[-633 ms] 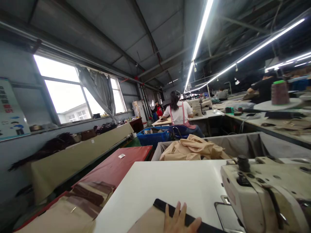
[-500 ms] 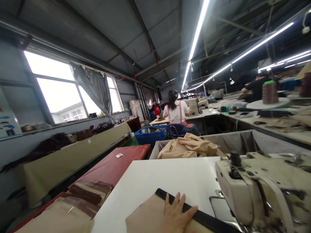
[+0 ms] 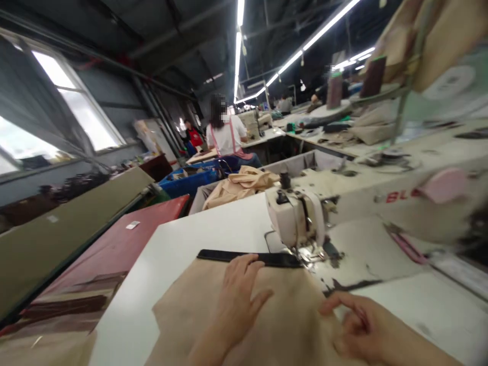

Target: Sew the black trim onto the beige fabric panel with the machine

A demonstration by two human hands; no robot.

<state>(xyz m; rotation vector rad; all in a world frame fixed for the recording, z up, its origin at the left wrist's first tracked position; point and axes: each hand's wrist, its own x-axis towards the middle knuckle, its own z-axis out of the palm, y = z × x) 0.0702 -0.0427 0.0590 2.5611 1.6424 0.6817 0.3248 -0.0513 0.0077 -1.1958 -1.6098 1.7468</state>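
Note:
A beige fabric piece (image 3: 282, 310) with a black band (image 3: 217, 255) along its far edge lies on the white sewing table. The band's right end is at the needle and presser foot (image 3: 309, 256) of the sewing machine (image 3: 295, 216). My left hand (image 3: 240, 292) rests open on the fabric, fingertips at the band and thumb apart. My right hand (image 3: 358, 325) is at the fabric's right side, index fingertip near its edge and the other fingers curled in. Whether anything sits inside those curled fingers is hidden.
Pink-handled snips (image 3: 407, 246) lie on the machine bed. Beyond the table a grey bin (image 3: 196, 201) holds beige cloth (image 3: 240, 185). To the left is a red-covered surface (image 3: 141, 236) with stacked pieces. A co-worker (image 3: 229, 134) sits ahead.
The view has turned right and the machine shows more fully. The black band now lies nearly level, its right end at the presser foot. My right hand has come into view.

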